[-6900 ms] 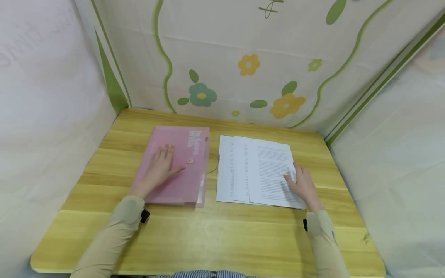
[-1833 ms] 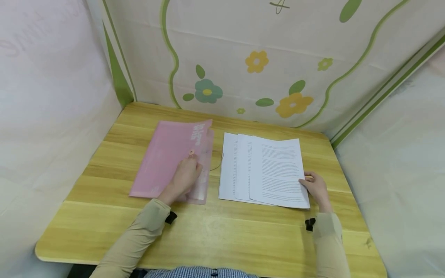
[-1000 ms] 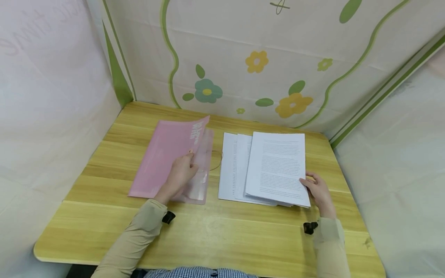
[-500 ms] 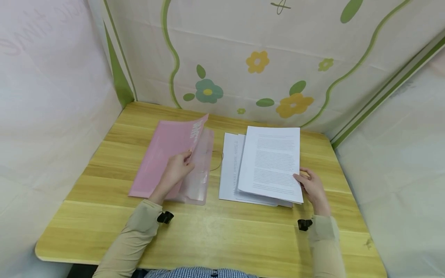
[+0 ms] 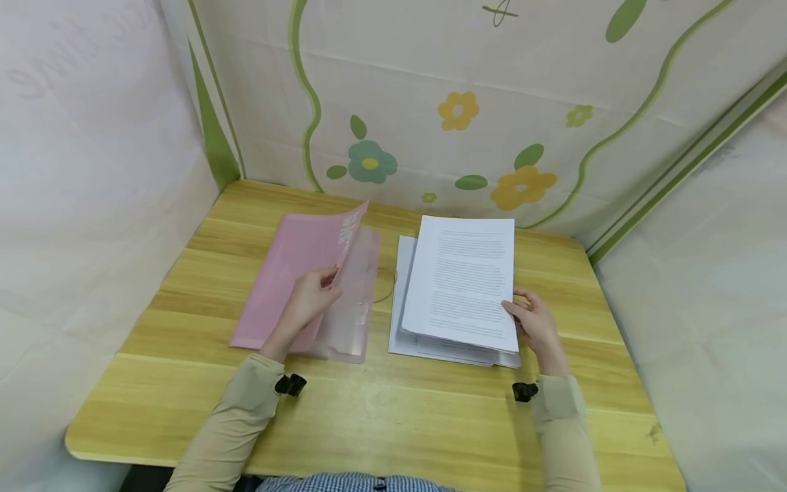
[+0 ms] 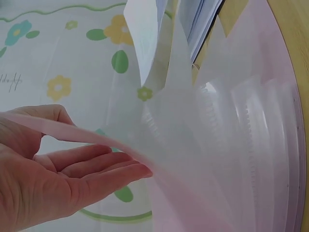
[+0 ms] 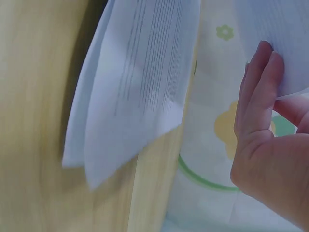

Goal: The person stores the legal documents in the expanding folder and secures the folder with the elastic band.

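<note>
A pink expanding file folder (image 5: 289, 266) lies on the left of the table. My left hand (image 5: 307, 297) pinches the edge of its cover and holds it raised, so the clear divider pockets (image 6: 251, 125) fan out in the left wrist view. To the right, printed sheets (image 5: 470, 273) are lifted and tilted, their right edge pinched between the thumb and fingers of my right hand (image 5: 531, 318). Beneath them more printed sheets (image 5: 402, 294) stay on the table, mostly covered. In the right wrist view these lower sheets (image 7: 140, 87) show their loose corners.
The wooden table (image 5: 393, 424) carries all of it. A thin elastic cord (image 5: 386, 290) loops out between folder and papers. White fabric walls (image 5: 381, 82) with printed flowers enclose the back and both sides.
The left hand moved from lying flat on the folder to lifting its cover. The right hand has picked up the top sheets and shifted them left over the others.
</note>
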The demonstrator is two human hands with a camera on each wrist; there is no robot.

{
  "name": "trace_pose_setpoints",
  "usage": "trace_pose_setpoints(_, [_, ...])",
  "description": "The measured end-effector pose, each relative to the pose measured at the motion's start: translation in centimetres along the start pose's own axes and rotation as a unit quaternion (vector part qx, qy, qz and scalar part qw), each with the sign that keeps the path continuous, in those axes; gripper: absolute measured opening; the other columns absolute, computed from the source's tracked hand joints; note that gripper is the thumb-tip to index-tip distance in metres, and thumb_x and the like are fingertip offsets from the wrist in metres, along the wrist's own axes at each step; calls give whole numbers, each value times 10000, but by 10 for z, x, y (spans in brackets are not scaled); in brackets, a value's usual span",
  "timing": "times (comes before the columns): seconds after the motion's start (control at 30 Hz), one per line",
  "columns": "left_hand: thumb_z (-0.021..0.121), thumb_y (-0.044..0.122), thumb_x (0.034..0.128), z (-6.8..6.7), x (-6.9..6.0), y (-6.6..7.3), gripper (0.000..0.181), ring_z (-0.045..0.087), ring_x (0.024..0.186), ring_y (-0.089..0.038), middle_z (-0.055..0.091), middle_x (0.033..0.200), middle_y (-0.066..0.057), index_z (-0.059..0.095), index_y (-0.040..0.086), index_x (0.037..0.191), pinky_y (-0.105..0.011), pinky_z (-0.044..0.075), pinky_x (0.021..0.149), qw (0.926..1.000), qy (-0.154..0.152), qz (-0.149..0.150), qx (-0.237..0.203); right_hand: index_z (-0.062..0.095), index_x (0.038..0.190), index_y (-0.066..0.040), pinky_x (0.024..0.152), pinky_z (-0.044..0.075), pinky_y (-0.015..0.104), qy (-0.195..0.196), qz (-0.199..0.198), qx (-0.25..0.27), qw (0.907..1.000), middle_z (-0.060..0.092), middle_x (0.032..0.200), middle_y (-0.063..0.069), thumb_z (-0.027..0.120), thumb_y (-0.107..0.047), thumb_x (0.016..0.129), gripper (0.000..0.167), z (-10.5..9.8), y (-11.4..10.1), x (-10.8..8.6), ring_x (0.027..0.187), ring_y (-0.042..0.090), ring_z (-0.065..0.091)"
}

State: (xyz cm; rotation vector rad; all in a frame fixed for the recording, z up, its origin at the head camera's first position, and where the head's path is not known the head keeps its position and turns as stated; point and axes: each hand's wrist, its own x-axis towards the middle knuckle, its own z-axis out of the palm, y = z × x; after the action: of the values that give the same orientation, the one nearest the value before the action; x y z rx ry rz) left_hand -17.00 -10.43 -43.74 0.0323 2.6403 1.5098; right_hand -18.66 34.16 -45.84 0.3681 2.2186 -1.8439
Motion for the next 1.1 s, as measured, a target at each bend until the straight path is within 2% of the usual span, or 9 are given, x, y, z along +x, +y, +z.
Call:
trace_pose_setpoints(0.13, [566,81,888,-2,2,-2,559,548,1304,-397,546,1400,-282,465,-86,1412,-467,472,1073,10000,-58,3,-66,390,1402,-75,445,338,167,-50,-27,103,9999,652,701,-146,603,-141,981,477,9,-2,2,474,6,415])
trace_pose_setpoints(0.27, [576,81,906,-5,3,-5,550,544,1304,-404,537,1409,-278,460,-80,1419,-476,459,1088,9998,-126,-28,-125,368,1408,-61,459,347,147,-56,-40,-16,10000,593,691,-155,600,-142,982,492,17,-4,3,494,-11,418])
trace_pose_setpoints(0.47, [569,69,918,-10,2,-6,555,528,1318,-410,516,1434,-276,438,-70,1439,-483,445,1104,9989,-250,-83,-390,372,1394,-89,488,371,151,-134,9,36,9999,571,703,-139,610,-153,977,483,27,-10,2,519,-5,431])
trace_pose_setpoints(0.7, [564,67,910,-13,0,-6,561,542,1306,-405,542,1408,-280,438,-68,1440,-482,454,1094,9980,-266,-71,-575,389,1358,-111,466,294,176,-424,-173,16,9990,456,629,-123,592,-152,989,424,40,-16,2,478,29,305])
trace_pose_setpoints(1.1, [550,60,910,-15,2,-10,561,539,1313,-404,544,1409,-273,438,-48,1449,-482,444,1105,9967,-309,-53,-743,360,1383,-28,463,311,185,-757,-12,134,9970,518,656,-85,558,-70,988,444,67,-38,-10,489,48,344])
